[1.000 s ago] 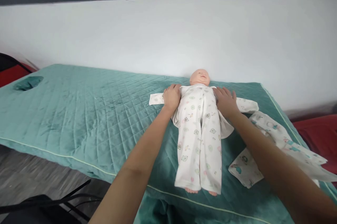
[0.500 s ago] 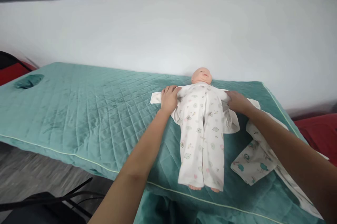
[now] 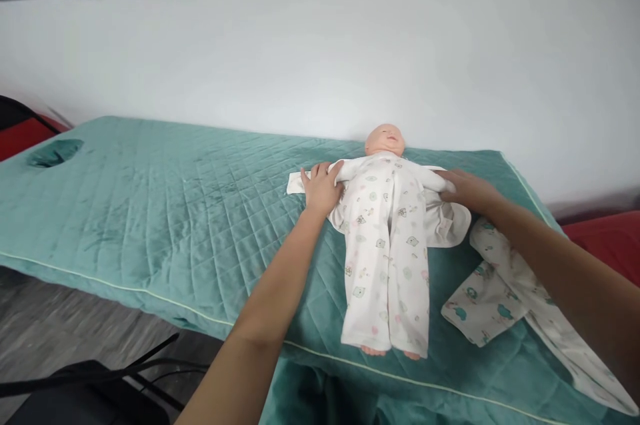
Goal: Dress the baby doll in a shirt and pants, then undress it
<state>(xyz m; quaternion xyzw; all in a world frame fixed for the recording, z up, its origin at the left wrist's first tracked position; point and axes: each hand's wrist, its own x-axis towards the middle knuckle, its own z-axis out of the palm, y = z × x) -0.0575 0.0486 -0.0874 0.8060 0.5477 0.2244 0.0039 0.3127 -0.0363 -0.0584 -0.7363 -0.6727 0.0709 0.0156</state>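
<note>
A baby doll (image 3: 386, 140) lies on its back, dressed in a white printed one-piece (image 3: 373, 232), its feet showing below the trouser legs. Under its upper body a second white garment (image 3: 447, 225) is spread out, with a cuff (image 3: 296, 183) showing at the left. My left hand (image 3: 321, 192) rests over the doll's sleeve on the left, fingers spread. On the other side, my right hand (image 3: 469, 190) has its fingers closed at the end of the doll's sleeve; the fingertips are partly hidden by cloth.
A green quilted cover (image 3: 165, 212) lies over the bed, with a hole (image 3: 56, 153) near its left end. Another printed white garment (image 3: 485, 305) lies under my right forearm. A white wall (image 3: 240, 58) runs behind. Red cloth (image 3: 607, 245) shows at the right, a black object (image 3: 80, 395) at lower left.
My right hand has moved a little to the right, and the doll's sleeve there reaches further out. The fingers of my left hand are spread wider. The view has shifted slightly.
</note>
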